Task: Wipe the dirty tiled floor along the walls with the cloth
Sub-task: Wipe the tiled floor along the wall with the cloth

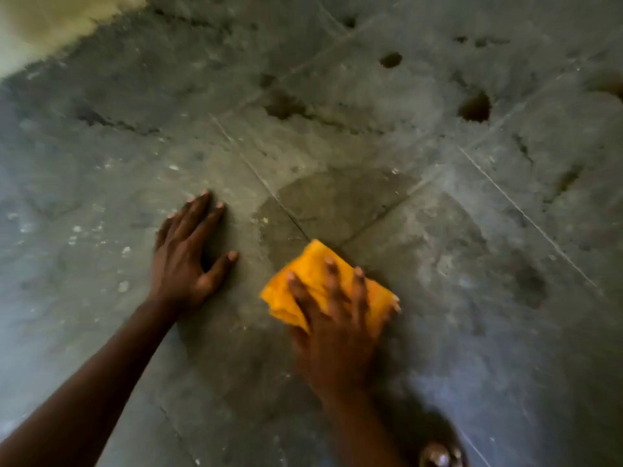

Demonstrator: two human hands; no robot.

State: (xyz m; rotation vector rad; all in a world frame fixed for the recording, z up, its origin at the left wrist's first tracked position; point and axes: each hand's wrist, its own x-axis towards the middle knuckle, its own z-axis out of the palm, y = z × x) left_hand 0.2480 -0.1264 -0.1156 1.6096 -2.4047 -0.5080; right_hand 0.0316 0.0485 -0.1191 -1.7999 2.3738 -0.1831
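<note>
Right hand [337, 318]: fingers [332, 281] spread flat over the folded orange cloth [313, 264], pressing it down, not curled round it. Cloth sits on the floor right under those fingers, its far corner touching a tile joint crossing. Left hand [183, 254]: fingers [199, 214] straight, palm flat on the bare floor [472, 264] just beside the cloth, holding nothing, bracing weight.

To do this stroke well, I'd say: keep the palm flat so the whole cloth bears down, use overlapping passes, work into the grout lines, refold once a face is loaded with dirt.

Just beyond the right fingertips a darker patch [337, 203], looks damp or freshly wiped. Further out the tiles are grey, dusty, with pale specks near the left hand and dark pits and cracks [475, 107] well beyond both hands. Pale wall base [50, 25] far past the left fingers, blurred. Something shiny and rounded [438, 455] behind the right wrist, can't tell what.
</note>
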